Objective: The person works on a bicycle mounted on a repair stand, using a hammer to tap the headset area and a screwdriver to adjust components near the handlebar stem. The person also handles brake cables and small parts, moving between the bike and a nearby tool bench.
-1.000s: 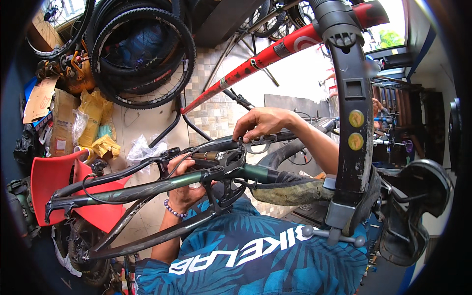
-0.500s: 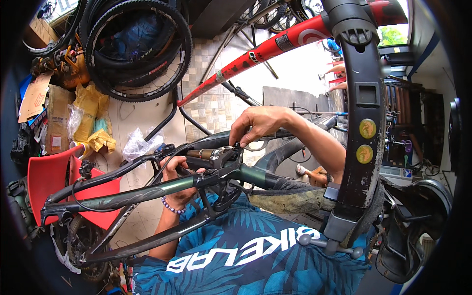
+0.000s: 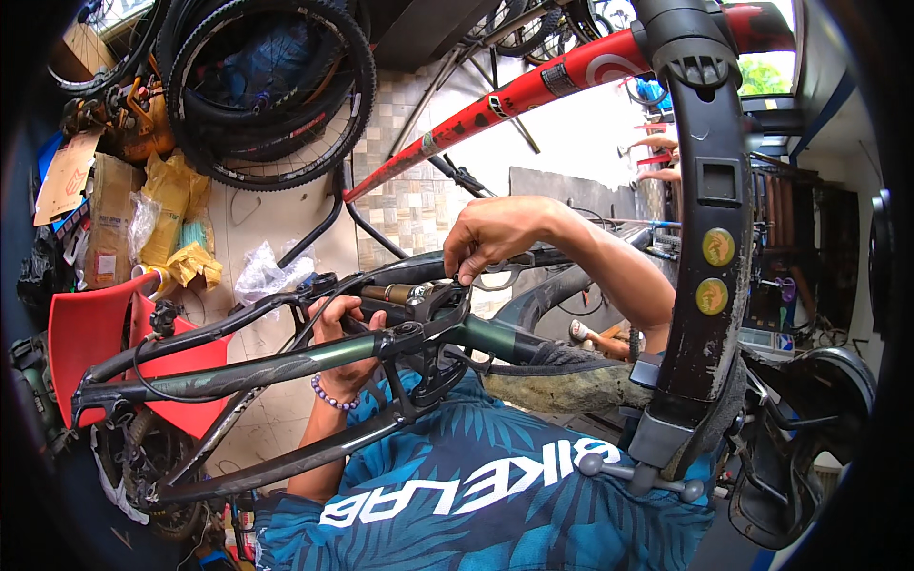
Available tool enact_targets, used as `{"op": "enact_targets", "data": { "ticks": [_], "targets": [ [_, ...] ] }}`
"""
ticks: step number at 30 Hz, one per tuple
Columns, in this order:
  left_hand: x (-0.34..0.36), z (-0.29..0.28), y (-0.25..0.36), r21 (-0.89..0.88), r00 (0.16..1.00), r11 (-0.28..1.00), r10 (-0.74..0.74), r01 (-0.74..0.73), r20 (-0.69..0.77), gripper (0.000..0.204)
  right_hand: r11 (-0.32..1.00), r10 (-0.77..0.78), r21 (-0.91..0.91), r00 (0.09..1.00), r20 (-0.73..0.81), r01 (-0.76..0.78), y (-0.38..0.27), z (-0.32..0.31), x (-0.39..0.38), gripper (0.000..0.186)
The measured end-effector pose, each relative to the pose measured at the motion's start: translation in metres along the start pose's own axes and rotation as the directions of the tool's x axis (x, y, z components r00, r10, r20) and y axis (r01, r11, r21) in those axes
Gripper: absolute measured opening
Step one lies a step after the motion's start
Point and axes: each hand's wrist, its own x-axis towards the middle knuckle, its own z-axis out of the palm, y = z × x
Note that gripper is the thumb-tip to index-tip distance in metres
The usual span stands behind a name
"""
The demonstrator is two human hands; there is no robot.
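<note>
Fingertip work at a bike frame's [image 3: 328, 355] shock linkage [image 3: 444, 310], mid-view
Right hand [image 3: 500, 231] pinches the linkage's far edge; left hand [image 3: 354, 373] curls behind the green tube, its hold part-hidden — can't tell. Seemingly close pivot work, calling for steady support — stand post [image 3: 703, 352] hems the right forearm; more room shows toward the tiled floor [image 3: 388, 211].
</note>
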Motion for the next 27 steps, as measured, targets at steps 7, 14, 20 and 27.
{"op": "enact_targets", "data": {
  "ticks": [7,14,20,27],
  "targets": [
    [0.002,0.000,0.002,0.013,1.000,1.000,0.014,-0.013,-0.006,0.044,0.984,0.082,-0.158,0.996,0.018,-0.078,0.000,0.006,0.010,0.046],
    [0.008,-0.002,0.009,0.010,1.000,1.000,0.015,-0.015,-0.004,0.037,0.972,0.140,-0.185,0.989,-0.051,-0.147,0.001,0.024,0.021,0.068],
    [0.015,-0.007,0.011,0.074,0.996,0.994,0.079,-0.082,0.045,0.024,0.980,-0.086,-0.197,0.958,-0.273,0.032,-0.008,0.032,0.016,0.053],
    [0.015,-0.006,0.009,0.056,0.997,0.997,0.057,-0.060,0.047,0.024,0.992,-0.068,0.098,0.996,-0.063,0.074,0.003,0.006,0.001,0.035]
  ]
}}
